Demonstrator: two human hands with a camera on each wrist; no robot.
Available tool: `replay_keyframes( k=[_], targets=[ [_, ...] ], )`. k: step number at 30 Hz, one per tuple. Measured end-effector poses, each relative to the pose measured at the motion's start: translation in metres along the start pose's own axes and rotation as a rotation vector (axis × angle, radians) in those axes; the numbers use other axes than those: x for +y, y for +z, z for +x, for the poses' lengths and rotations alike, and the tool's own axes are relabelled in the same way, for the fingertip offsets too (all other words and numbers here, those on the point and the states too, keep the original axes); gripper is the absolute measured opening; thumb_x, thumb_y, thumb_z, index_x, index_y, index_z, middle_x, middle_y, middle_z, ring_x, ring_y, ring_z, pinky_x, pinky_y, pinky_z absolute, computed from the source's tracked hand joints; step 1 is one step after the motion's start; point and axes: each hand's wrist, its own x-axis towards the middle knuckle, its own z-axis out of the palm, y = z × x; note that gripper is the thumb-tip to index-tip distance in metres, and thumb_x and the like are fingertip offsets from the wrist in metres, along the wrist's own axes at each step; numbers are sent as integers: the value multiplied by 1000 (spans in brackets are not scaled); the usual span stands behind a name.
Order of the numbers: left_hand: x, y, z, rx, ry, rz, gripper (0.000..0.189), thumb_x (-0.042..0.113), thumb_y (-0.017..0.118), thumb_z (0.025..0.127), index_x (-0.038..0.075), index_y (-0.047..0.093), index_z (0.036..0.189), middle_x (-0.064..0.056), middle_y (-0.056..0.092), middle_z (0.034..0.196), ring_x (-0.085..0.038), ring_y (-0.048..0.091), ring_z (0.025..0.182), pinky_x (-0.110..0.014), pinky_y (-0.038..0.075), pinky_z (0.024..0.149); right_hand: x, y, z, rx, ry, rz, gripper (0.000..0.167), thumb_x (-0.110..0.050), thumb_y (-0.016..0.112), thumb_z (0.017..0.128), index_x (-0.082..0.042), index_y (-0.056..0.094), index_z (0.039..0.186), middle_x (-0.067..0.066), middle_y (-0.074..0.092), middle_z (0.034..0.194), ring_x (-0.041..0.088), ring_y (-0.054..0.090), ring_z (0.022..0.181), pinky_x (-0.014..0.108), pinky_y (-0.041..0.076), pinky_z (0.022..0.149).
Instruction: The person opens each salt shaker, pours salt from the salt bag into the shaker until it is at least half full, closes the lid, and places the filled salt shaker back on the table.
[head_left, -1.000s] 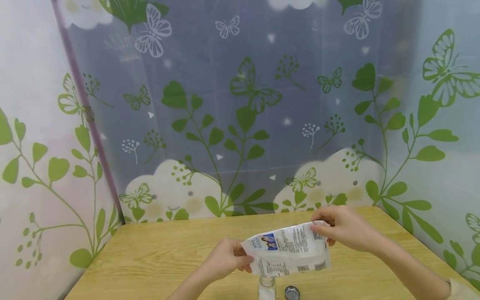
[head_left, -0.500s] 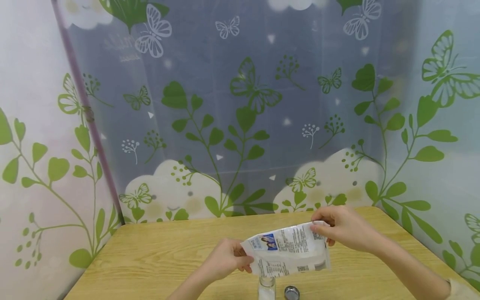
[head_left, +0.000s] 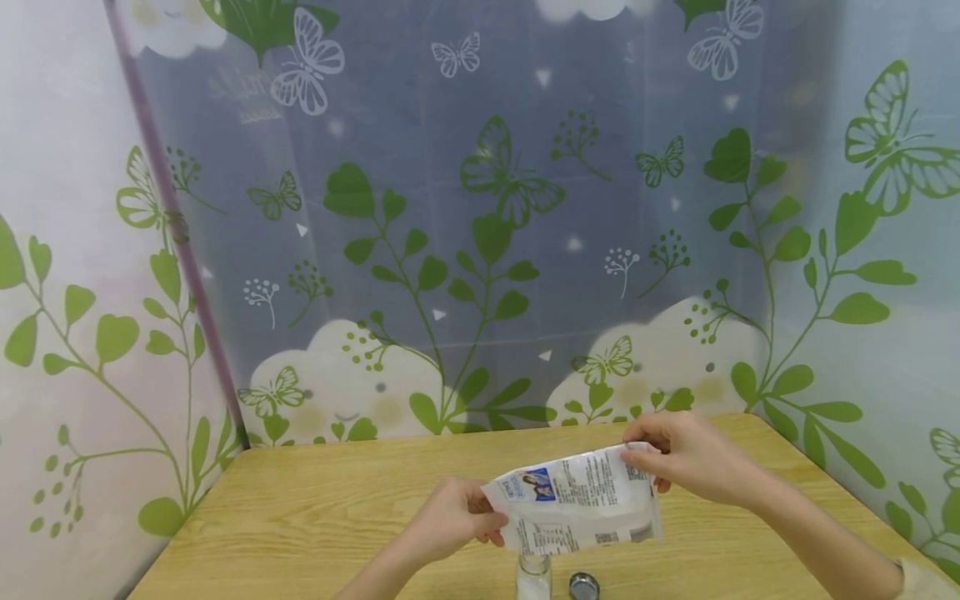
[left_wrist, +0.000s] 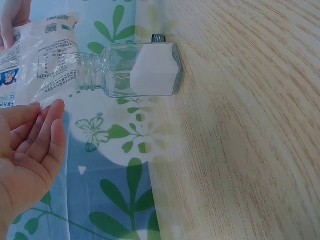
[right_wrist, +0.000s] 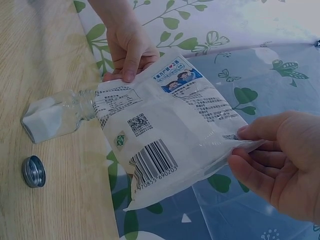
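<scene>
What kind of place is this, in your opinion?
Probably a small curtained-off indoor booth, though I cannot be certain: blue-grey and whitish cloth-like hangings, printed with green leaves and butterflies, enclose three sides of a pale yellow wood-grain table.

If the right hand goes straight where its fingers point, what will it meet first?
Most likely the white packet, whose corner the right hand pinches; anything beyond is uncertain in depth.

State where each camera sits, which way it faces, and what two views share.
Head: on the head, facing forward and down over the table toward the curtain; left hand and right hand show.
Left wrist: on that wrist, facing the jar; both hands show.
Right wrist: on that wrist, facing the bag; both hands show.
Both wrist views share bag, jar, cap.
</scene>
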Motion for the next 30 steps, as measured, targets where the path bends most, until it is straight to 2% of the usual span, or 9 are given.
replay_keyframes(
  k=[4, 12, 15, 19, 26, 30],
  targets=[
    [-1, 0, 0, 2, 1, 8, 11, 6, 65, 82, 1, 71, 90, -8, 68, 69, -23, 65, 62, -24, 49, 54, 0, 0, 0, -2, 6, 2, 21, -26, 61, 90, -5, 62, 94, -3, 63, 76, 10, 56, 57, 29, 50, 50],
    [-2, 1, 0, 4, 4, 8, 9, 6, 66, 82, 1, 71, 87, -7, 67, 67, -21, 64, 61, -24, 50, 54, 0, 1, 0, -3, 9, 8, 21, -25, 60, 91, -5, 62, 94, -2, 64, 76, 10, 56, 56, 29, 50, 50],
    [-2, 1, 0, 6, 4, 12, 9, 7, 66, 82, 1, 70, 87, -6, 67, 67, -20, 64, 61, -24, 50, 54, 0, 0, 0, -2, 7, 8, 21, -25, 61, 91, -5, 62, 94, -2, 64, 77, 10, 56, 57, 29, 51, 50],
    [-2, 0, 0, 7, 8, 15, 9, 7, 65, 82, 0, 70, 86, -6, 66, 66, -27, 65, 63, -24, 50, 54, -1, 0, 0, 0, 4, 6, 21, -25, 61, 90, -4, 62, 94, -2, 64, 77, 10, 56, 57, 29, 50, 50],
    [-1, 0, 1, 5, 6, 28, 9, 7, 65, 82, 1, 70, 85, -6, 66, 65, -19, 64, 60, -24, 50, 54, -1, 0, 0, -1, 10, 0, 23, -26, 60, 91, -4, 62, 95, -2, 64, 77, 10, 56, 57, 29, 50, 50],
    [-2, 0, 1, 8, 9, 31, 9, 7, 65, 81, 1, 70, 85, -6, 66, 65, -22, 64, 61, -24, 49, 53, -1, 0, 0, 0, 12, -4, 23, -26, 60, 91, -4, 62, 96, -3, 64, 77, 10, 56, 57, 29, 50, 50]
  ],
)
